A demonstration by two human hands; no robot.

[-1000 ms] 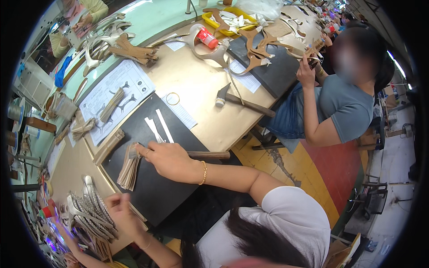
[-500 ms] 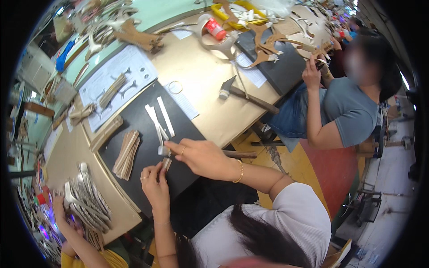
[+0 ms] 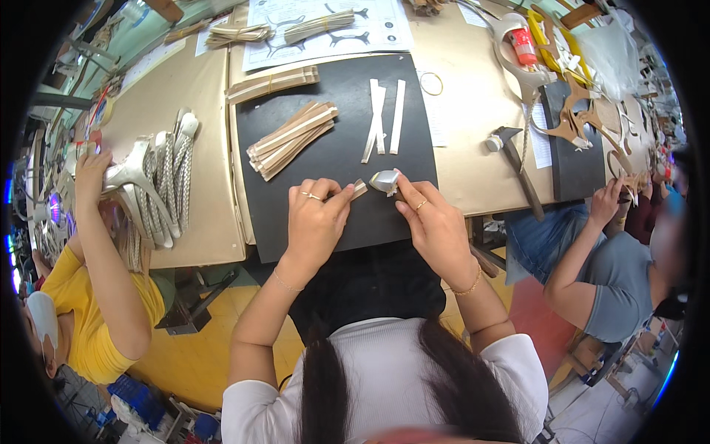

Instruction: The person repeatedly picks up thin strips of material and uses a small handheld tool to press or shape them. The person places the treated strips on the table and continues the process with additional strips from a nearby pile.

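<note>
My left hand [image 3: 316,222] is closed, pinching a narrow tan-and-white strip [image 3: 359,189] over the black board [image 3: 355,233]. Just right of it, my right hand [image 3: 436,226] grips a hammer [image 3: 384,180]; its silver head lies close to the strip's end, and its wooden handle passes beneath the hand. Most of the strip is hidden by my left fingers. Ahead of my hands, several white strips [image 3: 397,118] lie on the board. To their left is a fanned pile of brown and cream strips [image 3: 292,139], with a banded bundle of strips [image 3: 272,83] behind it.
A second hammer [image 3: 518,166] rests on the table to the right, near a rubber band [image 3: 431,83]. Printed sheets [image 3: 325,33] lie at the back. Braided straps [image 3: 177,177] are heaped at left beside a person in yellow [image 3: 111,296]. Another person [image 3: 606,281] works at right.
My view has swung left and levelled, bringing the person in yellow further into sight. My right hand and hammer have shifted from above the strip to its right side.
</note>
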